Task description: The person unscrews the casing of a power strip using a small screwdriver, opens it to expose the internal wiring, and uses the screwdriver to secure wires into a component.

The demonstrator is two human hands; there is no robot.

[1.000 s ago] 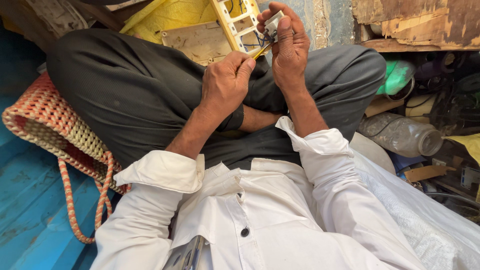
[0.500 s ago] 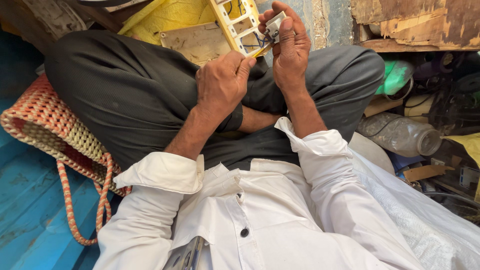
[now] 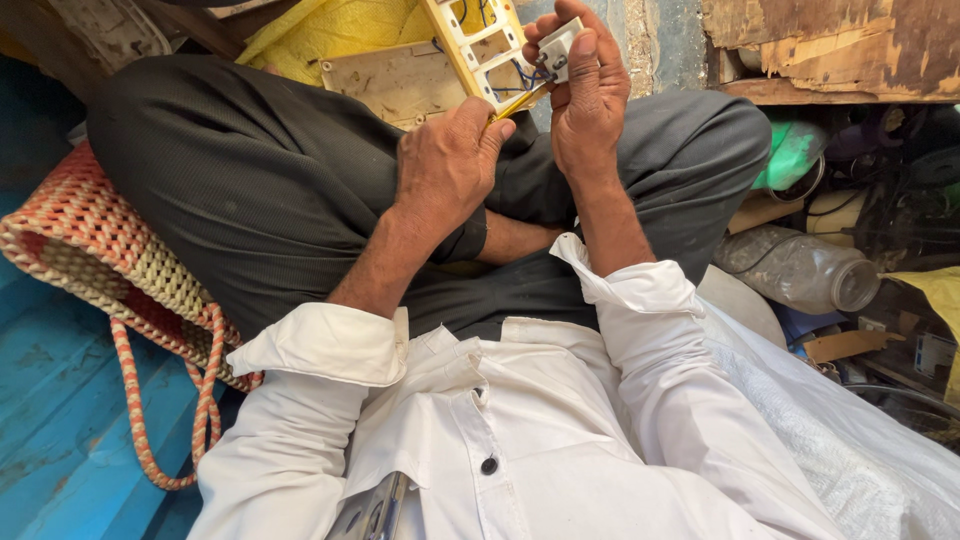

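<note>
The person sits cross-legged, both hands raised over the lap. The right hand (image 3: pixel 590 95) has its fingers closed around a small white electrical switch module (image 3: pixel 558 45), thumb and fingertips pinching it so that its back, with the terminals, faces the person. The left hand (image 3: pixel 450 160) has its fingers wrapped tight on a yellow-handled screwdriver (image 3: pixel 520 100), the tip aimed up into the module; the firm pinch on one side seems meant to steady the part against the push of the tool. The module is up in the air, just in front of a cream switch-board frame (image 3: pixel 480 45) with empty cut-outs and blue wires (image 3: pixel 520 75) running from it to the part, which likely explains why it is held so close to the frame. Behind lies a yellow sheet (image 3: pixel 330 30). By the left knee rests a woven orange-and-cream basket (image 3: pixel 90 250) on the blue floor (image 3: pixel 50 400); to the right, a clear plastic jar (image 3: pixel 800 270) lies on its side among clutter.
</note>
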